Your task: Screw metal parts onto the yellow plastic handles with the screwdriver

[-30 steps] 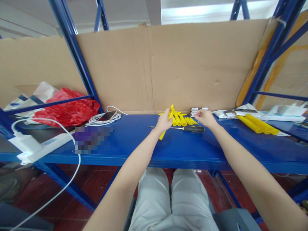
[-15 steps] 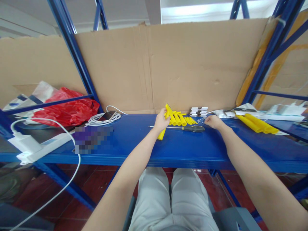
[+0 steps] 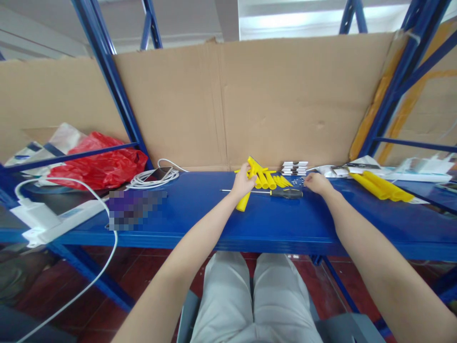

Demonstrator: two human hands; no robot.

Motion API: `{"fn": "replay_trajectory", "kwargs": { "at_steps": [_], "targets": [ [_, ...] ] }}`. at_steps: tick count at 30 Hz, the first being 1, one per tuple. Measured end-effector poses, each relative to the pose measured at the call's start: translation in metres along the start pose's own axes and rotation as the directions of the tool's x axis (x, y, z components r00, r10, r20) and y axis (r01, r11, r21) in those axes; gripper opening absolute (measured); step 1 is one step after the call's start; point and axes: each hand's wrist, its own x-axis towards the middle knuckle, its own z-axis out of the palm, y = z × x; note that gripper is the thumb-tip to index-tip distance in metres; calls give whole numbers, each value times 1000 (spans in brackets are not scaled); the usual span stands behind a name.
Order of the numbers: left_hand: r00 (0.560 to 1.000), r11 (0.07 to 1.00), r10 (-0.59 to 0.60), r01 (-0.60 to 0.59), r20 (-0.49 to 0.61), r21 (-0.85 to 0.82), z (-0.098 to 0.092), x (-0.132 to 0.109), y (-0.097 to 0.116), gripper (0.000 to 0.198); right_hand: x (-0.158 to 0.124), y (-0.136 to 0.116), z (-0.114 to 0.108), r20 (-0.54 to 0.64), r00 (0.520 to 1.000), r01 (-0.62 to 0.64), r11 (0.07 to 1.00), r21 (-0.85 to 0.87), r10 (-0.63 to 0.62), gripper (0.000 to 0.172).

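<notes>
My left hand is closed around a yellow plastic scraper, whose wide head sticks up above my fingers and whose handle points down toward me. My right hand has its fingertips pinched together at the scattered small bits, which look like screws; whatever is between the fingers is too small to make out. More yellow scrapers lie in a row just right of my left hand, beside small yellow wedge-shaped pieces. In front of them rests a screwdriver with a black handle, its shaft pointing left.
Small white boxes are stacked by the cardboard wall. Larger yellow pieces lie at the right. On the left are a coiled white cable, a red plastic bag and a white power strip.
My left hand has shifted slightly right with the scraper, whose head has tilted a little. My right hand stays pinched at the small bits.
</notes>
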Motion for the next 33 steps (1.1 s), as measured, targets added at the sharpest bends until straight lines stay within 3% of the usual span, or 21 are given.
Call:
{"fn": "replay_trajectory", "kwargs": {
  "at_steps": [5,8,12,14,17,19,23,26,29,31,33],
  "targets": [
    [968,944,-233,249,96,-217,20,2,33,40,-5,-4,-8,-111,992,-42,994,98,53,26],
    [901,864,-363,421,238,-277,39,10,53,24,-7,-7,-9,-156,984,-53,983,173,81,25],
    [839,788,-421,526,345,-320,76,16,66,26,-8,-13,-11,-202,972,-48,940,338,122,16],
    [796,743,-468,590,384,-315,95,18,68,29,-9,-16,-12,-127,971,-107,848,520,200,17],
    [744,670,-516,660,425,-341,117,21,69,38,-11,-19,-13,82,950,-251,581,775,300,18],
    [712,628,-513,692,480,-356,124,24,70,42,-11,-18,-14,148,934,-287,439,851,324,14],
    [646,589,-489,740,586,-325,127,33,70,48,-7,-15,-12,155,911,-300,353,886,383,16],
    [628,595,-487,748,608,-296,130,36,68,49,-5,-13,-10,155,897,-321,368,873,413,21],
    [664,635,-497,717,558,-288,131,38,65,45,-4,-12,-10,102,897,-320,475,820,429,26],
    [737,723,-500,644,456,-249,129,39,61,43,-4,-10,-10,-16,918,-272,656,704,397,29],
    [847,853,-432,496,310,-165,122,41,56,45,-5,-9,-11,-109,955,-190,848,495,277,31]
  ]
}}
